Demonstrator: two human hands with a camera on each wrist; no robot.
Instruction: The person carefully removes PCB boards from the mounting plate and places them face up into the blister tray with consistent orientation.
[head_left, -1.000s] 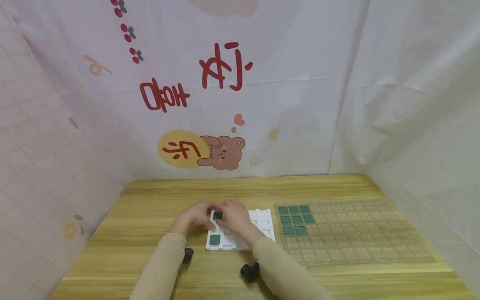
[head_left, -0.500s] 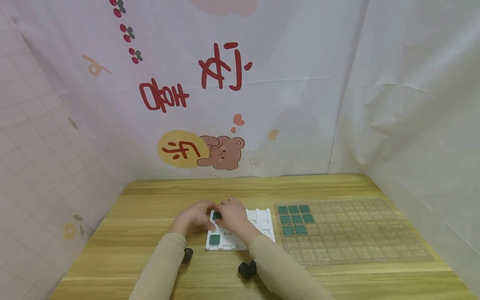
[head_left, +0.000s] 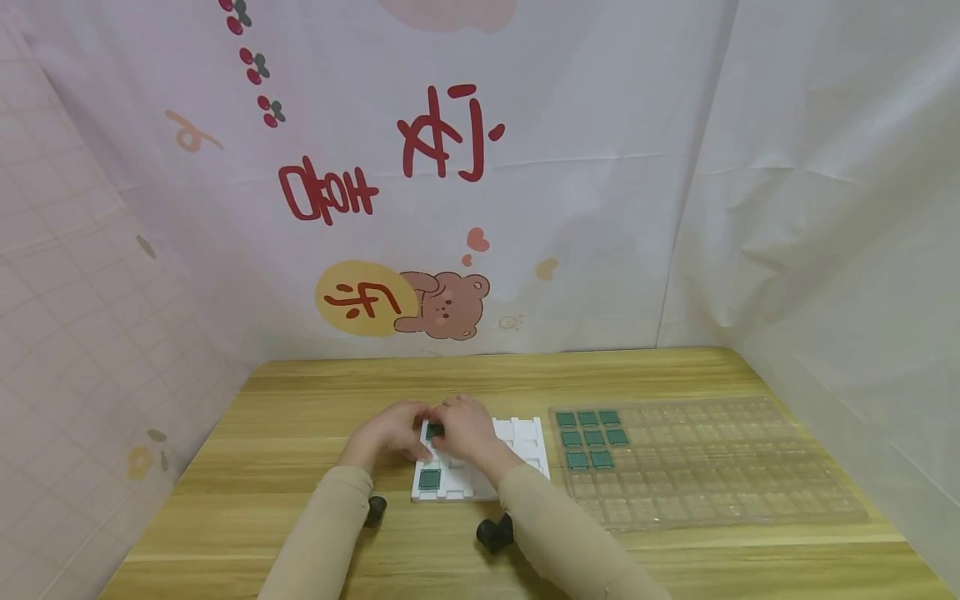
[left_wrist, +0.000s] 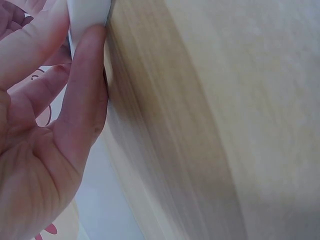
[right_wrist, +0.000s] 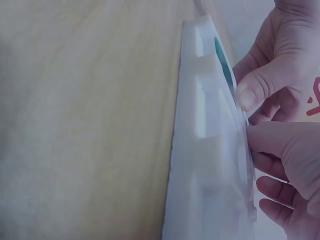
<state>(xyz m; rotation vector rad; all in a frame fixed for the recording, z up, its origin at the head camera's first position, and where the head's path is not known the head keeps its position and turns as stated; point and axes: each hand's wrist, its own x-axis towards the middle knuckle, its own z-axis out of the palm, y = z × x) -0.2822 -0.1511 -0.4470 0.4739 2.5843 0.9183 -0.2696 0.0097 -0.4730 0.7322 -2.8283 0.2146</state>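
A white slotted tray [head_left: 529,432] lies on the wooden table in the head view. My left hand [head_left: 392,427] holds its left edge, the thumb on top and the fingers round the far side. At the tray's far-left corner, my right hand [head_left: 467,430] has its curled fingers at a green square chip [head_left: 432,431], partly hidden by them. Another green chip [head_left: 430,478] sits in the near-left slot. From the right wrist view, the right thumb and fingers meet at the tray [right_wrist: 207,120]; the exact contact with the chip is hidden.
To the right lies a clear compartment tray [head_left: 720,458], with several green chips [head_left: 592,437] in its left part. Black wrist-camera parts [head_left: 495,534] show beside the forearms. A printed white cloth [head_left: 585,250] hangs behind the table.
The right hand and forearm have shifted very slightly left over the far-left chip. The left hand and both trays look the same.
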